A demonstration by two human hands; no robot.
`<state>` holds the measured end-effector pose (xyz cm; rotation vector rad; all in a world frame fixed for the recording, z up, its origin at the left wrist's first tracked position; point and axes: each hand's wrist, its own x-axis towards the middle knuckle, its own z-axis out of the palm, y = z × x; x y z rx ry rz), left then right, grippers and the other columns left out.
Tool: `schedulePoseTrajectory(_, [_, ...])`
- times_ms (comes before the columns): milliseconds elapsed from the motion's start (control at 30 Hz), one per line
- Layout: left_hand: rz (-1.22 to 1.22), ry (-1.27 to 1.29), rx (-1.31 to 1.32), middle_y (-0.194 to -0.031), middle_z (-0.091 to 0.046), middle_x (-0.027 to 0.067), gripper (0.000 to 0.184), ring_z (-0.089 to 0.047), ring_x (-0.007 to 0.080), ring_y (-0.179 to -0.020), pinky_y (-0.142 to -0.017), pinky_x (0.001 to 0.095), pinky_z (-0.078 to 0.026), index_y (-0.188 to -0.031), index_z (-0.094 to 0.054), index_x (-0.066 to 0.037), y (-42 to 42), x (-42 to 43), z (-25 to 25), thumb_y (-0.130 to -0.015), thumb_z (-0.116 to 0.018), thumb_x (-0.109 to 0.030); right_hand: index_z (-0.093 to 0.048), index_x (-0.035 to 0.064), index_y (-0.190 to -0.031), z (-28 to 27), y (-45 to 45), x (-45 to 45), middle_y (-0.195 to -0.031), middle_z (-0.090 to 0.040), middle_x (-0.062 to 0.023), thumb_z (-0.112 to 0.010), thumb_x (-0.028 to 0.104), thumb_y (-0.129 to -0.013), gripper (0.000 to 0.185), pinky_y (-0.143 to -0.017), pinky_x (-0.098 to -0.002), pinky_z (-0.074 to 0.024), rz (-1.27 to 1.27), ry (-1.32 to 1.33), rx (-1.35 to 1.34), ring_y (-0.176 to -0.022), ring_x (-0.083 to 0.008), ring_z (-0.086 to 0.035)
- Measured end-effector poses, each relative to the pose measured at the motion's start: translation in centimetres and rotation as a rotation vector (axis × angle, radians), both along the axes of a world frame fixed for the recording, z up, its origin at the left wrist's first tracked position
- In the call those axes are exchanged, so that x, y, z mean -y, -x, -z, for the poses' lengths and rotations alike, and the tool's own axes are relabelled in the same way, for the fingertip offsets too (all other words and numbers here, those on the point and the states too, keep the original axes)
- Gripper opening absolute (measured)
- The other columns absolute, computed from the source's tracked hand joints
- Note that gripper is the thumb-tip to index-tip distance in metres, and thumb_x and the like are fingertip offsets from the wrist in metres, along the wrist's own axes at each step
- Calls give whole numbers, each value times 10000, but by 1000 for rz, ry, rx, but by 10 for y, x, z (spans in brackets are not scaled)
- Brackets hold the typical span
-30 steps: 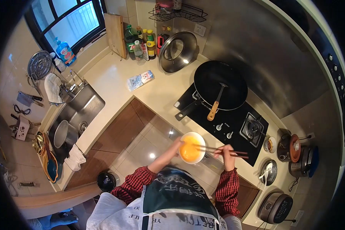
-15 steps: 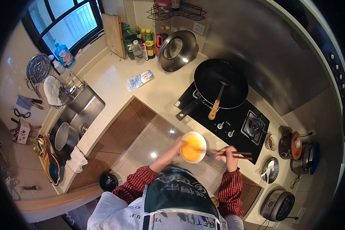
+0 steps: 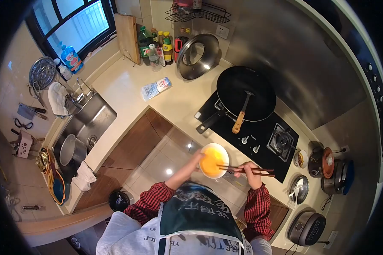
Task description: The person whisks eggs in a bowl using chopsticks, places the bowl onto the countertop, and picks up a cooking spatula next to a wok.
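My left hand [image 3: 195, 162] grips the left side of a white bowl [image 3: 226, 154], held up in front of my apron. Beaten egg [image 3: 211, 162], bright orange-yellow, lies inside it. A pair of dark chopsticks [image 3: 259, 171] is pinched in my right hand [image 3: 248, 170], with the tips in the egg at the bowl's right side. Beyond the bowl, a black wok [image 3: 230, 89] rests on the gas stove [image 3: 266, 142]. Inside the wok lies a spatula [image 3: 239, 121] with a wooden handle.
A large lid [image 3: 185, 70] leans at the back by several bottles [image 3: 167, 46]. A white-and-blue packet [image 3: 156, 88] lies on the counter [image 3: 127, 85]. To the left is a sink [image 3: 102, 114] with a pot [image 3: 72, 148]. A small dish [image 3: 301, 159] and a rice cooker [image 3: 306, 227] stand right.
My right hand has shifted slightly left, and the chopsticks have moved within the egg; their blurred tips now show clearly. The bowl tilts a little differently in my left hand.
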<state>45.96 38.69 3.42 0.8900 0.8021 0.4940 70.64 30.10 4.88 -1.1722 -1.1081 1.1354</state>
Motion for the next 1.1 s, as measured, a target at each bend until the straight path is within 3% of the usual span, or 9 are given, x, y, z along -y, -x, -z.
schedulePoseTrajectory(100, [2, -7, 19, -1273, -318, 106, 603, -359, 197, -1151, -851, 351, -392, -1300, -229, -78, 4, -2, -1, -815, -365, -409, -484, -40, -818, 1, 1, -4, -782, -591, -176, -361, 176, -903, 263, -608, -311, -481, 188, -66, 106, -622, -194, -578])
schedulePoseTrajectory(200, [8, -46, 29, -1275, -318, 106, 608, -370, 197, -1145, -837, 340, -403, -1302, -221, -71, 5, -5, -3, -815, -366, -406, -485, -42, -821, -4, 7, 2, -780, -593, -160, -363, 184, -904, 269, -608, -304, -480, -94, 16, 18, -621, -188, -580])
schedulePoseTrajectory(300, [12, -67, 22, -1277, -318, 106, 613, -372, 195, -1145, -828, 335, -412, -1305, -212, -73, 9, -10, -13, -815, -365, -407, -482, -49, -819, 2, 8, -6, -779, -592, -168, -365, 198, -904, 287, -595, -313, -485, 187, -60, 17, -621, -200, -582])
schedulePoseTrajectory(367, [7, -76, 22, -1277, -318, 104, 612, -375, 192, -1143, -826, 334, -415, -1307, -206, -75, 9, -10, -15, -817, -363, -405, -463, -28, -807, -3, 17, -6, -721, -582, -168, -368, 225, -902, 287, -560, -315, -479, 16, 22, -25, -586, -214, -575])
schedulePoseTrajectory(500, [-24, -63, 50, -1268, -328, 99, 597, -388, 191, -1133, -828, 333, -416, -1307, -205, -76, 13, -13, 3, -825, -360, -393, -461, -16, -802, -1, 17, -16, -715, -579, -174, -370, 221, -900, 273, -544, -324, -485, 236, -106, 66, -573, -222, -578])
schedulePoseTrajectory(567, [-54, -48, 54, -1258, -340, 95, 577, -392, 190, -1130, -829, 330, -416, -1299, -221, -79, 13, -10, 10, -829, -360, -384, -466, -49, -818, -7, 16, -10, -765, -591, -190, -367, 186, -901, 268, -590, -321, -490, -15, 61, -28, -605, -219, -585])
schedulePoseTrajectory(667, [-95, -43, 24, -1206, -401, 92, 516, -430, 184, -1095, -832, 320, -417, -1249, -300, -62, 11, -8, 9, -834, -363, -361, -464, -54, -823, -4, 21, -10, -775, -584, -204, -363, 178, -900, 265, -580, -319, -497, 168, -24, -87, -604, -228, -588])
schedulePoseTrajectory(767, [-27, 32, 39, -1243, -354, 75, 586, -364, 191, -1128, -811, 355, -386, -1278, -264, -106, 12, -10, 32, -812, -375, -444, -469, -55, -840, -14, 23, -9, -761, -583, -195, -355, 171, -902, 260, -578, -315, -496, -78, 61, 18, -603, -218, -586])
schedulePoseTrajectory(1100, [-46, 92, 47, -1232, -382, 91, 575, -411, 185, -1105, -813, 360, -390, -1269, -285, -93, 7, -12, 40, -817, -364, -440, -471, -62, -845, -3, 19, -7, -744, -584, -191, -360, 195, -903, 286, -563, -299, -495, 116, 48, -100, -602, -218, -590])
